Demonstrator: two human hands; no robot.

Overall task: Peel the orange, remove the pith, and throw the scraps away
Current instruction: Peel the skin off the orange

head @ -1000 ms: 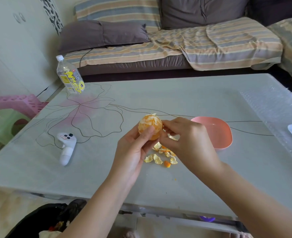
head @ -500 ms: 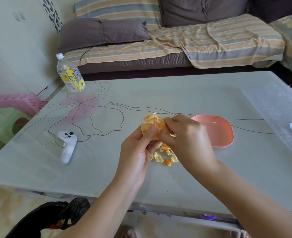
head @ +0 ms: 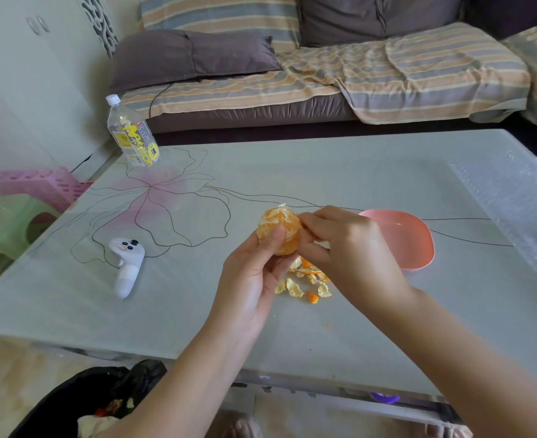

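Observation:
The peeled orange [head: 278, 224] is held above the middle of the table, most of its skin gone and pale pith streaks still on it. My left hand [head: 254, 273] grips it from below, thumb pressed against its front. My right hand [head: 346, 248] comes in from the right, its fingertips pinching at the orange's right side. Several peel scraps [head: 305, 279] lie on the table just under both hands.
A pink dish [head: 409, 238] sits right of my hands. A white controller [head: 126, 263] lies at left and a plastic bottle [head: 133, 137] stands at the far left corner. A black-bagged bin [head: 96, 403] is below the table's front edge [head: 292, 374]. Bubble wrap [head: 513, 200] covers the right side.
Both hands and the orange have held nearly the same spot. The right fingertips shifted slightly along the orange's right side; the peel pile looks unchanged.

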